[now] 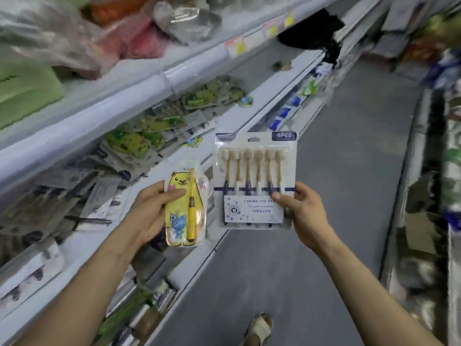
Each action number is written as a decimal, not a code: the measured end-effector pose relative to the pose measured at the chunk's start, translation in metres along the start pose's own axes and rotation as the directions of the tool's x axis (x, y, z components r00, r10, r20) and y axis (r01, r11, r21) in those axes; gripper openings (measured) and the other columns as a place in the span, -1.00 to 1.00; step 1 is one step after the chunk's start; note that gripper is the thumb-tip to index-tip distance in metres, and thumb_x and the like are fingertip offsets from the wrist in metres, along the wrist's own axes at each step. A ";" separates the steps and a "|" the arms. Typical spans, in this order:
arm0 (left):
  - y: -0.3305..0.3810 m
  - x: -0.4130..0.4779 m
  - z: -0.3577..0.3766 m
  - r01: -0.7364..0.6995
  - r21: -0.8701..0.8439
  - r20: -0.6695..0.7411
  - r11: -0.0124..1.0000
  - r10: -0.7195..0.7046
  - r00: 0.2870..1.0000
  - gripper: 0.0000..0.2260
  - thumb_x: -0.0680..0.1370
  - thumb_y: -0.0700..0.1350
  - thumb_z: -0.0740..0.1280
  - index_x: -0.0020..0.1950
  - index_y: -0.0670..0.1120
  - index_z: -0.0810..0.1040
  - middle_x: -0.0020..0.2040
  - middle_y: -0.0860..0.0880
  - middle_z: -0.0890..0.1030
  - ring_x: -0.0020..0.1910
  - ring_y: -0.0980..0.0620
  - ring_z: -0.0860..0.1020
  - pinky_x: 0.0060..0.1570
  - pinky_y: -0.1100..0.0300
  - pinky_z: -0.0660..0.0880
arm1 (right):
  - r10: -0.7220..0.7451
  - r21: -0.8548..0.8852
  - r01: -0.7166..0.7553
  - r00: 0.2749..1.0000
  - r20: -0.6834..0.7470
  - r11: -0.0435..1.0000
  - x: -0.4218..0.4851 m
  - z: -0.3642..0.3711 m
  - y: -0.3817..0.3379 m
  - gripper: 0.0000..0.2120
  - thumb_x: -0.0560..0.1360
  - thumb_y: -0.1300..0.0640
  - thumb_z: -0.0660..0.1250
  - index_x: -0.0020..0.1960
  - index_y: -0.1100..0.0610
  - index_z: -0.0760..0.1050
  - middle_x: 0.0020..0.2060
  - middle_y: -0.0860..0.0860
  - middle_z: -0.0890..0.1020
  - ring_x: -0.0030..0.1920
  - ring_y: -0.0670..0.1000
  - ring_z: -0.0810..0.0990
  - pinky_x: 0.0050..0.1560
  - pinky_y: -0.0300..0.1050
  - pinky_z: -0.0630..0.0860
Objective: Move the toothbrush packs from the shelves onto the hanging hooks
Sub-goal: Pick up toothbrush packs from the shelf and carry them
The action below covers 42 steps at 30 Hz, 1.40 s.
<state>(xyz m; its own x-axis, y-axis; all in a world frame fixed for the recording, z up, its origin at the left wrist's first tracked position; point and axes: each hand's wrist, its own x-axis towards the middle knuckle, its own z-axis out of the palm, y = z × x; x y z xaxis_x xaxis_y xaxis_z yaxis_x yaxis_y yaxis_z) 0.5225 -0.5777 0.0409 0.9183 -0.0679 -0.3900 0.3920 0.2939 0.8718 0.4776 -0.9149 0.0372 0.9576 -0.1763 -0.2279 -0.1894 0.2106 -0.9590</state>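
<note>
A sandalled foot [259,329] stands on the grey aisle floor [287,270] at the bottom edge of the view. Both forearms reach up and forward from the lower corners. The left hand [152,211] grips the yellow bear toothbrush pack [184,203] along its left edge, thumb across the front and fingers behind. This pack stands nearly upright, its long axis vertical, with the single yellow brush head at the top. The right hand [304,211] pinches the six-brush pack [254,181] at its lower right edge, thumb on the printed card and fingers curled behind. That pack is upright too, tilted slightly, with brush heads up and the hang slot at its top edge. The two packs sit side by side with a narrow gap between them, held out over the front lip of the lower shelf [189,168]. Behind them, more toothbrush packs [159,126] lie jumbled on that shelf, beneath the white edge of the upper shelf [139,88]. To the right the aisle runs open into the distance, blurred.
</note>
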 end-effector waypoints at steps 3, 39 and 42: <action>0.019 0.045 0.068 -0.024 0.070 0.044 0.997 0.021 0.999 -0.66 0.46 -0.28 0.48 0.22 -0.30 0.64 0.19 -0.36 0.67 -0.07 -0.18 0.73 -0.02 -0.05 0.71 | -0.043 0.011 0.044 0.998 -0.053 0.999 0.038 -0.049 -0.024 -0.70 0.48 0.36 0.51 0.19 0.22 0.64 0.09 0.30 0.72 0.12 0.33 0.71 0.29 0.35 0.58; 0.042 0.638 0.914 -0.184 0.246 0.681 0.952 -0.035 0.732 -0.80 0.62 -0.25 0.40 0.24 -0.24 0.59 0.07 -0.24 0.71 -0.11 -0.12 0.74 -0.11 0.00 0.70 | -0.154 0.099 0.336 0.649 -0.745 0.936 0.530 -0.619 -0.283 -0.66 0.55 0.41 0.41 0.31 0.29 0.53 0.14 0.24 0.73 0.19 0.31 0.70 0.19 0.30 0.64; 0.037 0.681 0.990 -0.228 0.252 0.680 0.940 -0.004 0.733 -0.77 0.62 -0.24 0.40 0.26 -0.26 0.56 0.08 -0.25 0.71 -0.10 -0.14 0.74 0.02 -0.11 0.68 | -0.156 0.111 0.346 0.657 -0.738 0.932 0.586 -0.677 -0.305 -0.64 0.55 0.38 0.42 0.33 0.30 0.52 0.17 0.26 0.71 0.21 0.34 0.68 0.20 0.44 0.59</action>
<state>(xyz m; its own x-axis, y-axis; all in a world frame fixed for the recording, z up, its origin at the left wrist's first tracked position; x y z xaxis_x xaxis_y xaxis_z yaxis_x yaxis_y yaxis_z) 1.2174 -1.5568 0.1006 0.7090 -0.6997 -0.0880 0.1731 0.0517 0.9835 0.9501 -1.7333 0.0823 0.4982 -0.8582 -0.1239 0.1793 0.2418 -0.9536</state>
